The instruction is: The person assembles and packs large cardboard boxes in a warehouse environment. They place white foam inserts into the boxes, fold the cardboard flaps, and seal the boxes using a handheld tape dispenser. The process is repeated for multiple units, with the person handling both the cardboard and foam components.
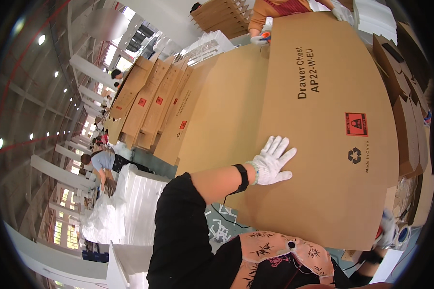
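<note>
A large brown cardboard carton [318,192] lies in front of me, with black print and a red warning label on its upper flap. My left hand [275,161], in a white knitted glove, rests flat on the carton with its fingers spread. At the carton's near right edge is my right hand [387,225], also gloved and partly hidden. It is closed round what looks like a red tape dispenser [380,233]. A blue-and-white roll [403,235] shows beside it. Across the carton, a co-worker's gloved hand [259,39] holds an orange-and-blue tape dispenser [265,36].
Folded cartons [149,106] lean in a row at the left. White foam sheets wrapped in plastic [140,207] stand at the near left. More cardboard [405,125] is piled along the right. Another person [103,161] bends over farther left. White scraps [220,226] litter the floor.
</note>
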Motion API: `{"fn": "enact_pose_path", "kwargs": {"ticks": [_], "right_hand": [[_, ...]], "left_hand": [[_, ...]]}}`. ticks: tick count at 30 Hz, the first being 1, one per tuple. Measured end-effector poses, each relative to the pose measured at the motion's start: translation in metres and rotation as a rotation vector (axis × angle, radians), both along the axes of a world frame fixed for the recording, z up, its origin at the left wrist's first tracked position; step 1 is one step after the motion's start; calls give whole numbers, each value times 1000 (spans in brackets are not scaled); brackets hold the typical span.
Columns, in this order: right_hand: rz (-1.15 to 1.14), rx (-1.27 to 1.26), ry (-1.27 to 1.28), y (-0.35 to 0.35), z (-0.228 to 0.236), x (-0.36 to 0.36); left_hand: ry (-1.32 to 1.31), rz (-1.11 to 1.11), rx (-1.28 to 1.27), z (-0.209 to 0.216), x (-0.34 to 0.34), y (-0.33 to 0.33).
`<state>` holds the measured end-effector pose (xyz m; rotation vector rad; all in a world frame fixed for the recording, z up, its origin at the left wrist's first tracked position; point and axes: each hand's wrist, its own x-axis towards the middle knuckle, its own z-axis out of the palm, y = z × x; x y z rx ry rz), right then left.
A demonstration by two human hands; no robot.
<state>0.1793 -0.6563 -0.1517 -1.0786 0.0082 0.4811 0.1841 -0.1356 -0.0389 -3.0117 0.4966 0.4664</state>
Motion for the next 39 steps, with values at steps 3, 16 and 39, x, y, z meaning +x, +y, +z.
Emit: {"fn": "enact_pose_path", "kwargs": {"ticks": [3,16,39], "right_hand": [[-98,413,376,19,-88,-57],[-405,-493,-4,233,-96,-49],[52,-418,-119,580,-124,-40]], "left_hand": [[5,-6,-9,2,3,-1],[138,-267,211,43,15,45],[-37,-223,-40,-10,-1,88]]}}
